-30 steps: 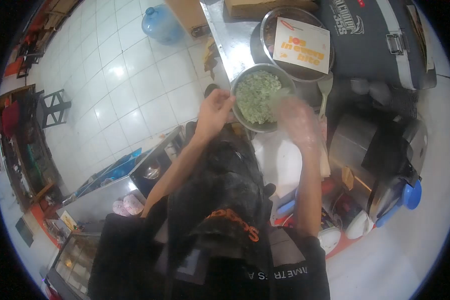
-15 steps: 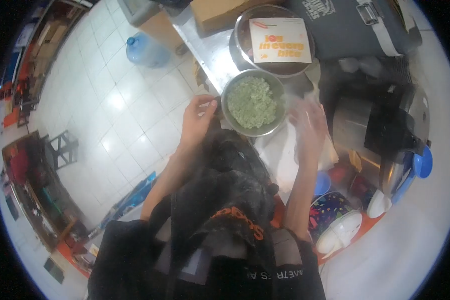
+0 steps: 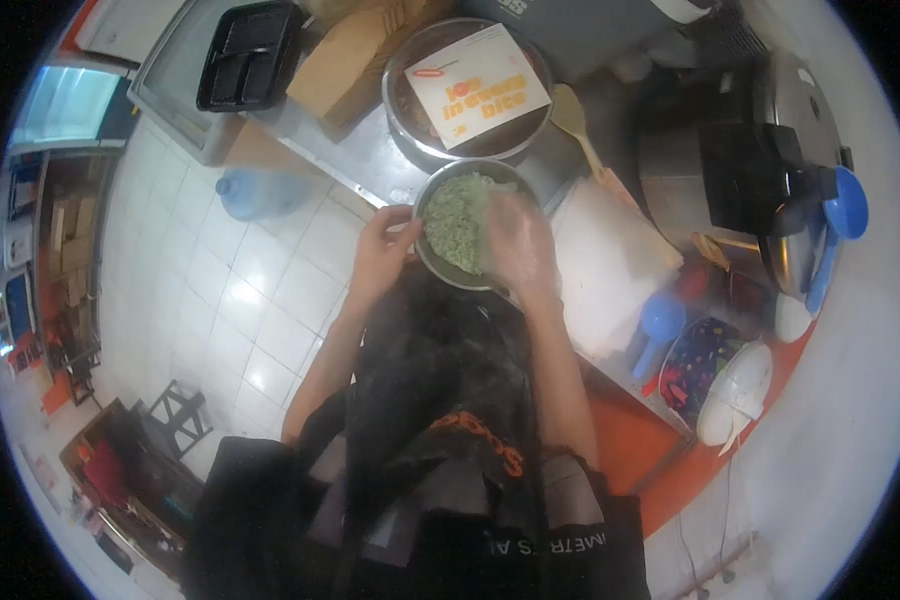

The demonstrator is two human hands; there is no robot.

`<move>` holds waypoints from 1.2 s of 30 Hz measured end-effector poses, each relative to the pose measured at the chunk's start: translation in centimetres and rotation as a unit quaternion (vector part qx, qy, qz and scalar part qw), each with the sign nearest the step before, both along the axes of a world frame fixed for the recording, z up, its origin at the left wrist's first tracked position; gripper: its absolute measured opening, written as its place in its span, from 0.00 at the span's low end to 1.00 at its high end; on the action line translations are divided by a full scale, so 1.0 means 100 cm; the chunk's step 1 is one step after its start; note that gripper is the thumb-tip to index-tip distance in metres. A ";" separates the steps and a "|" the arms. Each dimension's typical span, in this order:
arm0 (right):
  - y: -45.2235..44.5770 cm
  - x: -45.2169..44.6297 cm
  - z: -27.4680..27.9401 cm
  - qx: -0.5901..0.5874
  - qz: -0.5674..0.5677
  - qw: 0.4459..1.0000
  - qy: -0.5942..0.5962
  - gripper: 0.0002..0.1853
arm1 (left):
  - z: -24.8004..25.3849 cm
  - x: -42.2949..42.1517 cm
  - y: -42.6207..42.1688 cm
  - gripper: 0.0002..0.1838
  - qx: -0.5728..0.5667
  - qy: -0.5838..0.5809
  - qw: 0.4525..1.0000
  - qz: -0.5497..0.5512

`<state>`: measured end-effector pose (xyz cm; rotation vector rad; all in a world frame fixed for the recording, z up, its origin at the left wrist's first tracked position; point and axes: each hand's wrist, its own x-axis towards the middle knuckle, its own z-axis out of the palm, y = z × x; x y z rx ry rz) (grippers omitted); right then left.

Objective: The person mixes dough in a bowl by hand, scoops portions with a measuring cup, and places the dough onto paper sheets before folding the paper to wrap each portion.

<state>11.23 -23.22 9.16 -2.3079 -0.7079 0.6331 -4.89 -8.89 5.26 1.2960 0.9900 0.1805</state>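
Observation:
A metal bowl [image 3: 420, 262] holds a mound of pale green, grainy food [image 3: 454, 222]. My left hand [image 3: 382, 255] grips the bowl's left rim between thumb and fingers. Over the right side of the food is my right hand [image 3: 518, 245], blurred by motion, its fingertips hidden or smeared. Just behind the bowl stands a larger round metal container [image 3: 407, 135] with a printed card [image 3: 478, 88] lying on top. A light spatula [image 3: 576, 115] lies right of that container, and white sheets [image 3: 605, 265] are spread to the right of my right hand.
A black compartment tray [image 3: 250, 58] and a cardboard box [image 3: 345, 75] are at the back left. On the right stand a large cooker [image 3: 745, 150], blue scoops [image 3: 845, 203] and a patterned container [image 3: 692, 362]. A blue water jug [image 3: 260, 193] is on the tiled floor.
The view has turned, bringing the black tray into sight. My right hand has moved from the bowl's right side back over the food. My left hand has closed onto the rim.

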 end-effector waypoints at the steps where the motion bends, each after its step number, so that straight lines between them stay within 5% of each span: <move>1: -0.004 -0.002 0.003 0.063 -0.054 0.996 0.031 0.23 | 0.000 -0.001 0.001 0.24 0.000 -0.003 1.000 -0.009; 5: -0.031 -0.008 0.002 0.221 -0.113 0.957 0.149 0.25 | -0.003 -0.003 0.015 0.20 0.167 0.008 0.986 -0.024; 7: -0.029 -0.004 0.050 0.188 -0.324 0.808 0.455 0.29 | 0.024 0.009 0.015 0.19 0.185 0.005 0.983 0.009; 9: -0.074 -0.011 0.027 0.261 -0.242 0.814 0.459 0.32 | 0.040 0.025 0.010 0.16 0.263 -0.038 0.964 0.016; 11: -0.101 -0.019 0.050 0.425 -0.358 0.676 0.485 0.36 | 0.059 0.048 -0.005 0.15 0.278 -0.069 0.958 -0.007; 12: -0.121 -0.025 0.047 0.495 -0.390 0.603 0.488 0.35 | 0.071 0.062 -0.020 0.15 0.282 -0.088 0.954 -0.049; 13: -0.143 -0.032 0.046 0.503 -0.393 0.602 0.480 0.35 | 0.078 0.077 -0.037 0.15 0.287 -0.107 0.948 -0.089; 15: -0.187 -0.043 0.047 0.727 -0.339 0.455 0.386 0.42 | 0.081 0.108 -0.079 0.14 0.241 -0.139 0.931 -0.236; 18: -0.250 -0.038 0.062 0.807 -0.240 0.413 0.347 0.46 | 0.061 0.152 -0.170 0.19 0.019 -0.087 0.859 -0.505; 23: -0.332 -0.065 0.080 0.804 -0.319 0.440 0.242 0.45 | -0.001 0.188 -0.340 0.30 -0.018 0.042 0.762 -0.646; 25: -0.354 -0.084 0.082 0.766 -0.392 0.468 0.202 0.44 | -0.038 0.185 -0.400 0.30 0.145 0.013 0.815 -0.561; 32: -0.393 -0.106 0.091 0.646 -0.522 0.542 0.126 0.42 | -0.079 0.198 -0.450 0.30 0.131 0.050 0.883 -0.448; 36: -0.384 -0.090 0.094 0.596 -0.507 0.608 0.136 0.41 | -0.059 0.197 -0.424 0.20 0.048 -0.039 0.899 -0.433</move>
